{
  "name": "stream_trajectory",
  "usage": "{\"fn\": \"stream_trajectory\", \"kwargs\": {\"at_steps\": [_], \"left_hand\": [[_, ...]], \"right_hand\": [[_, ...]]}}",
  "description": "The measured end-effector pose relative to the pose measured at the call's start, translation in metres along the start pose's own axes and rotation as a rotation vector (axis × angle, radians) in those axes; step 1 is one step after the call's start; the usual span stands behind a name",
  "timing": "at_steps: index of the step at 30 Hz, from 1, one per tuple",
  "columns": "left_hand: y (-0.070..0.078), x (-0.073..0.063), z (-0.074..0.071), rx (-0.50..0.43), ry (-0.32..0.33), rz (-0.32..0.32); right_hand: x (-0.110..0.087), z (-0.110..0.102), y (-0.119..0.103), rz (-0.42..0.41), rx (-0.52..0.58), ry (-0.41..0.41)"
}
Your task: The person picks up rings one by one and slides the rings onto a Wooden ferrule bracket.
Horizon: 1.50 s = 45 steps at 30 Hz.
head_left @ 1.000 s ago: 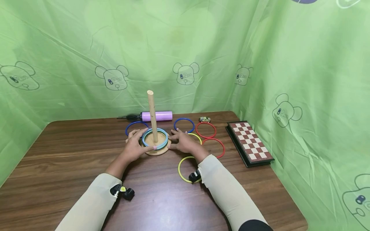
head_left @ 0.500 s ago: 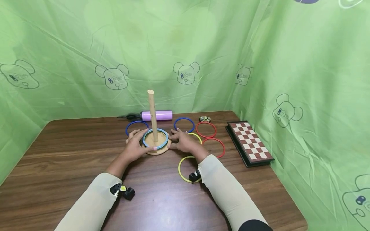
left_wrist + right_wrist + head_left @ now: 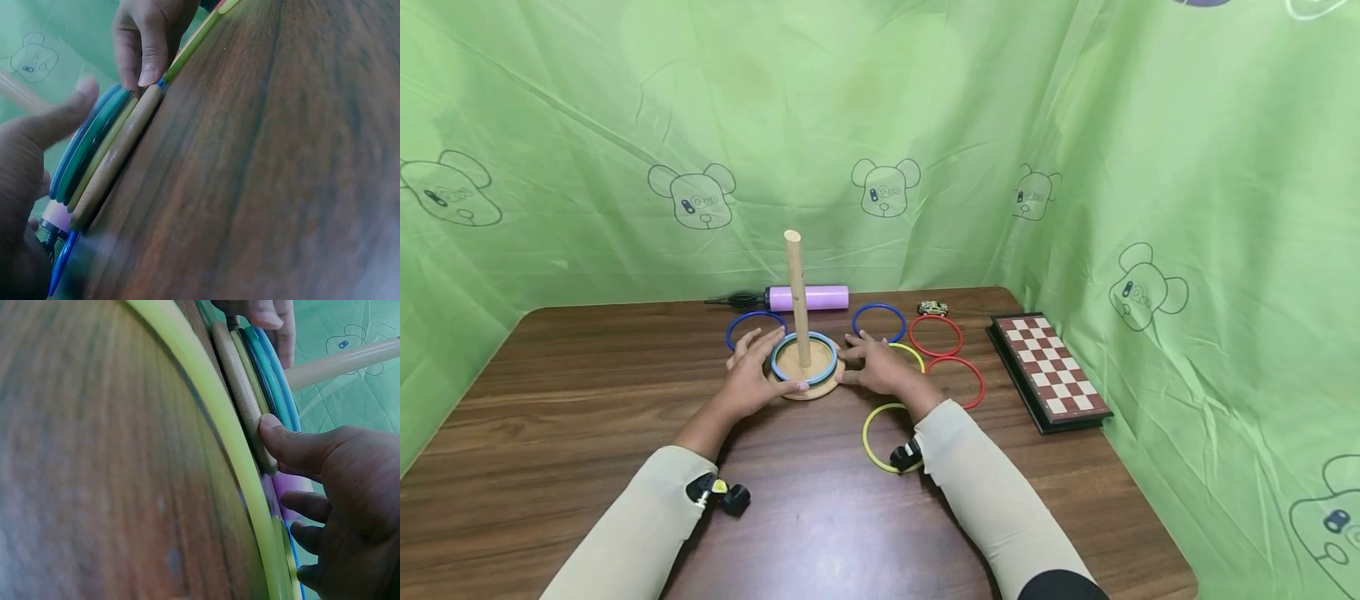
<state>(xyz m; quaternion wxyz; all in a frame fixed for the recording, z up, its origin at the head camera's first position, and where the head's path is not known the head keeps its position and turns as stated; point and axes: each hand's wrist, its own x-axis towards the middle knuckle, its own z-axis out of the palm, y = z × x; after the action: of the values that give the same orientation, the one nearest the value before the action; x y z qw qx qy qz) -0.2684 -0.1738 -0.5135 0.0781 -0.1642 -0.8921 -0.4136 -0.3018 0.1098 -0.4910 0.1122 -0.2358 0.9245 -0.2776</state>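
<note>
A wooden peg (image 3: 797, 300) stands upright on a round wooden base (image 3: 808, 395). Several rings are stacked around it: a light blue ring (image 3: 65, 165) on top, a teal ring (image 3: 87, 134) below, then a dark one and a yellow ring (image 3: 100, 159) above the base. My left hand (image 3: 751, 379) spans the left side of the stack, thumb at the front edge and fingers at the back left, holding the rings. Opposite it, my right hand (image 3: 880, 367) touches the base's right edge with its thumb (image 3: 294, 444); its other fingers are spread and relaxed.
Blue rings (image 3: 904, 321) lie behind each hand. Red rings (image 3: 981, 387) and yellow rings (image 3: 865, 437) lie at the right, partly under the right arm. A purple hand pump (image 3: 808, 297) and toy car (image 3: 932, 308) are at the back, a chessboard (image 3: 1048, 367) far right.
The upper rings have settled from slightly offset into line with each other. Both hands stay in nearly the same place around the stand.
</note>
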Motion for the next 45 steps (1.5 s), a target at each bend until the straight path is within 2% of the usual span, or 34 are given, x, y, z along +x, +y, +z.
{"fn": "stream_trajectory", "kwargs": {"at_steps": [5, 9, 14, 19, 25, 41, 45], "left_hand": [[-0.005, 0.001, -0.011, 0.015, 0.067, 0.005], [-0.015, 0.002, -0.022, 0.069, 0.113, -0.046], [-0.029, 0.0, -0.03, 0.135, 0.128, -0.134], [-0.04, 0.002, -0.031, 0.197, 0.13, -0.201], [-0.049, 0.007, -0.035, 0.242, 0.119, -0.224], [-0.053, 0.012, -0.034, 0.281, 0.047, -0.266], [-0.052, 0.011, -0.034, 0.278, 0.054, -0.276]], "right_hand": [[0.0, -0.001, 0.0, -0.006, 0.012, -0.002], [-0.001, -0.002, 0.0, 0.0, 0.032, -0.003], [-0.001, -0.001, 0.0, -0.002, 0.023, -0.004], [-0.002, 0.0, 0.0, 0.002, 0.019, -0.003], [-0.002, 0.0, 0.001, 0.006, 0.019, 0.0], [-0.002, 0.001, 0.0, 0.013, 0.036, -0.011], [-0.001, 0.0, 0.0, 0.009, 0.033, -0.007]]}}
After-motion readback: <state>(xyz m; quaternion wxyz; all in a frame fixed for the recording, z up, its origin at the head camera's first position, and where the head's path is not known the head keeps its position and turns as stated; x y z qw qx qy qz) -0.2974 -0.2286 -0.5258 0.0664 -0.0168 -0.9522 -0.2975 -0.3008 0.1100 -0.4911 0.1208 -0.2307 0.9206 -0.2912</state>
